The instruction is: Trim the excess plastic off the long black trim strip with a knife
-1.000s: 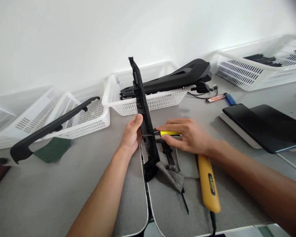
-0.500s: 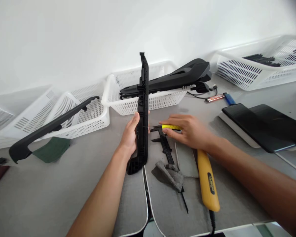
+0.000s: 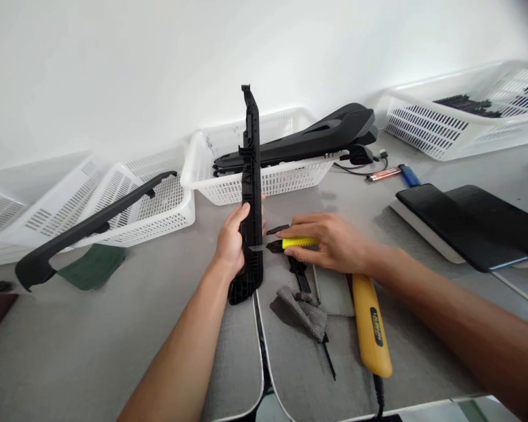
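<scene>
My left hand grips a long black plastic trim part and holds it nearly upright, its lower end close to the table. My right hand holds a small knife with a yellow handle; its blade touches the part's right edge at about the height of my left fingers. A black caliper lies on the table under my right hand.
A yellow-handled corded tool and a crumpled grey cloth lie near the front. White baskets line the wall, one holding black parts. A long black part lies across the left basket. Dark tablets sit right.
The black part was turned from leaning left to nearly upright and lifted a little. My right hand drew the knife away, then brought its blade back against the part's edge.
</scene>
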The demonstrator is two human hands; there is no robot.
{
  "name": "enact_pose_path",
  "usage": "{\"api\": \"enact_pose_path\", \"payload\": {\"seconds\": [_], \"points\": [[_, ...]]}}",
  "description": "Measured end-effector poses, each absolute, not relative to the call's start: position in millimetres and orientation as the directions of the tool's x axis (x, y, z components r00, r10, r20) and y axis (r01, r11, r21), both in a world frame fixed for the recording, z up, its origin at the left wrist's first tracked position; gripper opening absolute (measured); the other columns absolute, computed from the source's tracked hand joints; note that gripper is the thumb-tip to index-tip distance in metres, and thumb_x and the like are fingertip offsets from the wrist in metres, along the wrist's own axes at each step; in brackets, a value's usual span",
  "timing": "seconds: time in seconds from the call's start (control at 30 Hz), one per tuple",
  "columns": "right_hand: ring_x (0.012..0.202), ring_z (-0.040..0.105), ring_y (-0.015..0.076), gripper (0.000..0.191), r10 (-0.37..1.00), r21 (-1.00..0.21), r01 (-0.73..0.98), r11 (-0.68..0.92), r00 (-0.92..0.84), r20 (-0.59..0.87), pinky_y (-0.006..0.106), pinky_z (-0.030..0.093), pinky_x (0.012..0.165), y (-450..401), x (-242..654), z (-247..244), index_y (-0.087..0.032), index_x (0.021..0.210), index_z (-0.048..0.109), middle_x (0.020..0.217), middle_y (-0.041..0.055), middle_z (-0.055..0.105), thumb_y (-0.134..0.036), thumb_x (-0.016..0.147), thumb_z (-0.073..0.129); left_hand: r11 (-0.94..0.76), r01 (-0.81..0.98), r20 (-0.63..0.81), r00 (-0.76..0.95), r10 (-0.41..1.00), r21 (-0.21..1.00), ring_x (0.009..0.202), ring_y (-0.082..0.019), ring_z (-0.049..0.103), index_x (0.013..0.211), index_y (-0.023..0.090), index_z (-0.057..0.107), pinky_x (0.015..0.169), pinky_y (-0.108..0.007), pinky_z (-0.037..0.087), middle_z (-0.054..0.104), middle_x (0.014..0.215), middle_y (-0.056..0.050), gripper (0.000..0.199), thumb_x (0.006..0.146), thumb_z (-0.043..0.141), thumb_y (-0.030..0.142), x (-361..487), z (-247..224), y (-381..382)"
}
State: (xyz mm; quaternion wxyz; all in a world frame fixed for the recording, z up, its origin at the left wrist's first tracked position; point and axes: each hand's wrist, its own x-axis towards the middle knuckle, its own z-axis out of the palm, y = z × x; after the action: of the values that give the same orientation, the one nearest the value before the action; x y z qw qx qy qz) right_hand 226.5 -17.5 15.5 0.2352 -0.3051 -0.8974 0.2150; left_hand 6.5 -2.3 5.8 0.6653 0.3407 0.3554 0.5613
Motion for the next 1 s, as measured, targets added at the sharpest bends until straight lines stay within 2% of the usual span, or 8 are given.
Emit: {"api": "enact_pose_path", "payload": {"seconds": [0.23, 0.4, 0.53, 0.7, 0.87, 1.0], "points": [[0.079, 0.068, 0.0191, 0.031, 0.65, -0.593, 0.442, 0.673, -0.736, 0.189, 0.03, 0.046, 0.075, -20, 225, 21, -0.019, 0.102, 0.079, 0.093, 0.0077, 0.077, -0.036, 0.107, 0.053, 0.12, -0.474, -0.096, 0.074, 0.993, 0.872, 0.058, -0.009, 0.053, 0.107, 0.017, 0.08, 0.052, -0.021, 0.046, 0.062, 0.081, 0.001, 0.036, 0.084, 0.084, 0.045, 7, 4, -2], [0.06, 0.051, 0.0139, 0.039, 0.714, -0.589, 0.545, 0.596, -0.696, 0.079, 0.03, 0.033, 0.063, -16, 226, 21, -0.02, 0.076, 0.063, 0.069, 0.0012, 0.064, -0.04, 0.107, 0.05, 0.171, -0.437, -0.13, 0.123, 0.984, 0.883, 0.058, -0.01, 0.053, 0.102, 0.017, 0.08, 0.051, -0.022, 0.046, 0.06, 0.076, 0.001, 0.05, 0.084, 0.08, 0.064, 6, 2, -2], [0.059, 0.041, 0.013, 0.041, 0.761, -0.578, 0.586, 0.568, -0.641, 0.098, 0.031, 0.027, 0.062, -13, 226, 17, -0.021, 0.073, 0.055, 0.066, -0.0008, 0.056, -0.043, 0.107, 0.048, 0.15, -0.42, -0.085, 0.169, 0.982, 0.895, 0.061, -0.012, 0.053, 0.099, 0.017, 0.081, 0.054, -0.024, 0.046, 0.059, 0.074, 0.001, 0.056, 0.081, 0.08, 0.07, 6, -1, 0], [0.061, 0.041, 0.0139, 0.042, 0.819, -0.557, 0.629, 0.541, -0.544, 0.181, 0.032, 0.027, 0.063, -12, 230, 19, -0.022, 0.073, 0.052, 0.066, -0.0008, 0.054, -0.046, 0.107, 0.047, 0.097, -0.384, -0.047, 0.138, 0.989, 0.918, 0.063, -0.012, 0.055, 0.101, 0.017, 0.083, 0.055, -0.024, 0.044, 0.063, 0.077, -0.001, 0.061, 0.079, 0.08, 0.074, 6, -3, 1], [0.06, 0.045, 0.0144, 0.045, 0.758, -0.546, 0.579, 0.605, -0.629, 0.172, 0.031, 0.031, 0.062, -12, 232, 19, -0.022, 0.072, 0.057, 0.067, 0.0003, 0.059, -0.049, 0.106, 0.046, 0.094, -0.369, -0.055, 0.114, 0.992, 0.925, 0.064, -0.013, 0.06, 0.107, 0.017, 0.083, 0.056, -0.025, 0.046, 0.07, 0.079, -0.003, 0.068, 0.077, 0.08, 0.078, 6, -8, 2], [0.062, 0.049, 0.0161, 0.047, 0.815, -0.534, 0.634, 0.559, -0.537, 0.216, 0.031, 0.035, 0.063, -8, 235, 18, -0.022, 0.077, 0.064, 0.069, 0.0017, 0.063, -0.051, 0.108, 0.045, 0.108, -0.329, -0.067, 0.133, 0.989, 0.938, 0.068, -0.018, 0.067, 0.103, 0.016, 0.083, 0.058, -0.027, 0.049, 0.076, 0.081, -0.007, 0.065, 0.078, 0.081, 0.076, 7, -9, 2]]}}
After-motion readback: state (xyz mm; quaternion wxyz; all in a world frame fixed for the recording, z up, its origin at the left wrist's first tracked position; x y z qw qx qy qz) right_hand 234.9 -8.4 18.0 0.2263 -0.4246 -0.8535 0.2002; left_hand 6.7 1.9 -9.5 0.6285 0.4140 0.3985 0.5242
